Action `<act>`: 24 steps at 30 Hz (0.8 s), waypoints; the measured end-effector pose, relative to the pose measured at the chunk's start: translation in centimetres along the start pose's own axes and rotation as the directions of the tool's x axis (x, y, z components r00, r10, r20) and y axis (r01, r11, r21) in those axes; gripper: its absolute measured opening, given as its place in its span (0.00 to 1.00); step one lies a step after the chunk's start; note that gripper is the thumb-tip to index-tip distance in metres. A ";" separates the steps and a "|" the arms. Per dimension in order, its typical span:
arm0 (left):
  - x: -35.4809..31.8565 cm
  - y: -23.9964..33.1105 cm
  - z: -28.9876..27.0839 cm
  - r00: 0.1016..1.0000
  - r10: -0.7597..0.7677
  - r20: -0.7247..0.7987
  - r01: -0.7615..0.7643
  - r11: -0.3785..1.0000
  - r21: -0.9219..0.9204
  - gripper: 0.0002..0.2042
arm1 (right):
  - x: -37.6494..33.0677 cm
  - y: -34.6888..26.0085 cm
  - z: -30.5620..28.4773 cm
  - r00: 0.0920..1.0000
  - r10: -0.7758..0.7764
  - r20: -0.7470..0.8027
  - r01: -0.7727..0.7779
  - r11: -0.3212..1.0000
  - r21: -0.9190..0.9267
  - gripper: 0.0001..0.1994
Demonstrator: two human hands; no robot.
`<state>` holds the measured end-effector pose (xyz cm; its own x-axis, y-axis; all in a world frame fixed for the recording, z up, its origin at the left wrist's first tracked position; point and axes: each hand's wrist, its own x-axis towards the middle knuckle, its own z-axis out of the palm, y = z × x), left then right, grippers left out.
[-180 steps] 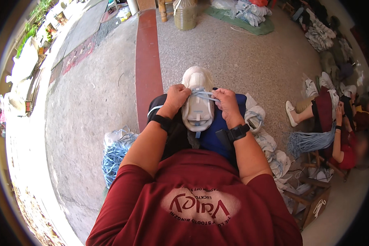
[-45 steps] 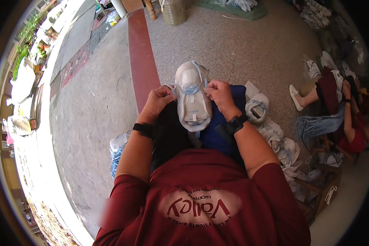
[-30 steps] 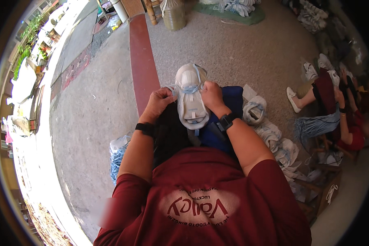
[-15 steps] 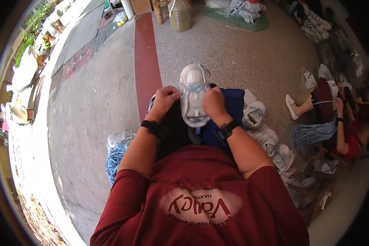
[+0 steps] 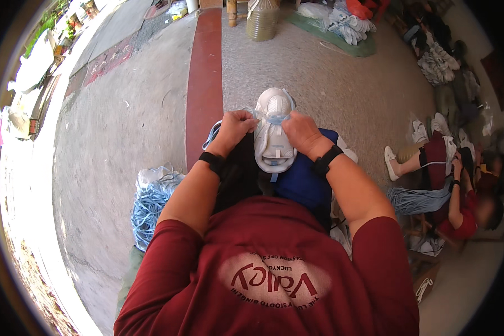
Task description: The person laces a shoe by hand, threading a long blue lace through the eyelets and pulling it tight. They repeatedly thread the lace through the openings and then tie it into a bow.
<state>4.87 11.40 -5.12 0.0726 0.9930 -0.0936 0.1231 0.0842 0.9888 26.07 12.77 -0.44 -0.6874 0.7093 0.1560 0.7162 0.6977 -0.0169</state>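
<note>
Two hands meet over a shoe on the person's lap, but the widest thing around them is the floor [image 5: 123,140], rough grey concrete with a red stripe [image 5: 204,84] running away from the knees. Across it, at the far edge, a green mat [image 5: 341,42] carries a heap of pale shoes [image 5: 347,22], and more shoes [image 5: 437,56] line the right side. A second person [image 5: 453,190] sits low on the right with a bundle of blue laces [image 5: 414,199] across the legs. Just left of the wearer's thigh lies a bag of blue laces [image 5: 151,201], spilling open.

On the lap, a blue cloth [image 5: 302,179] covers the right knee. The white shoe [image 5: 273,131] stands on it, toe pointing away, tongue and light blue lacing facing up. The left hand [image 5: 235,129] is curled shut beside the shoe's left flank, fingers pressed together on a pale blue lace [image 5: 213,134] that loops down below the fist. The right hand [image 5: 299,131] lies against the shoe's right flank, its fingertips pinching the lacing at the top of the tongue. Each wrist bears a black band [image 5: 326,161].
</note>
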 end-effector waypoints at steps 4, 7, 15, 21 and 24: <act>-0.4 0.6 0.1 0.999 -0.019 0.036 0.023 0.995 -0.098 0.06 | -1.1 -2.7 -1.2 0.958 -0.245 -0.149 0.277 0.926 0.256 0.02; -0.2 0.8 0.8 0.997 -0.066 0.026 0.069 0.983 -0.170 0.06 | -1.7 -4.2 -0.5 0.949 -0.179 -0.261 0.293 0.811 0.507 0.01; 0.6 0.4 1.6 0.999 0.026 -0.041 -0.012 0.955 0.296 0.07 | 0.0 -3.0 2.2 0.920 0.263 -0.291 -0.076 0.847 0.526 0.08; 0.4 1.1 3.0 0.982 0.185 -0.043 -0.122 0.786 0.606 0.09 | -0.2 -3.1 1.3 0.888 0.365 -0.280 -0.327 0.929 0.172 0.11; 0.4 1.2 2.8 0.990 0.118 -0.082 -0.059 0.856 0.514 0.10 | -0.3 -1.9 0.8 0.835 0.548 -0.044 -0.545 0.836 0.068 0.17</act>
<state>7.81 11.67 -4.29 0.0049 0.9994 0.0332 0.6097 -0.0294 0.7921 24.78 11.31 -1.24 -0.1762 0.9705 0.1645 0.9648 0.2034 -0.1665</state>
